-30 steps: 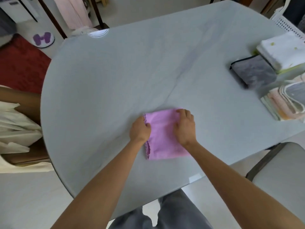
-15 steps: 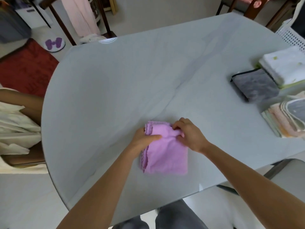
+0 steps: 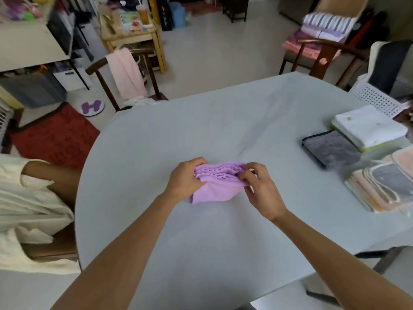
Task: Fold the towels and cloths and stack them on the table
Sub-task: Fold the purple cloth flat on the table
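Observation:
A folded purple cloth [image 3: 218, 186] is lifted off the grey table [image 3: 201, 135], its layered scalloped edge facing away from me. My left hand [image 3: 186, 180] grips its left end and my right hand [image 3: 260, 186] pinches its right end. At the table's right side lie folded cloths: a white stack [image 3: 368, 127], a dark grey cloth [image 3: 330, 148] and a pile of peach and grey cloths [image 3: 384, 189].
Another person in a cream top [image 3: 26, 211] sits at the table's left edge. A chair with a pink towel [image 3: 125, 72] stands beyond the far edge. A white perforated basket [image 3: 375, 97] is at the far right, and a chair with folded towels [image 3: 321, 34] stands behind.
The purple cloth lay flat under both hands; now both hands have raised it off the table by its far edge. The camera has tilted up, showing more of the room.

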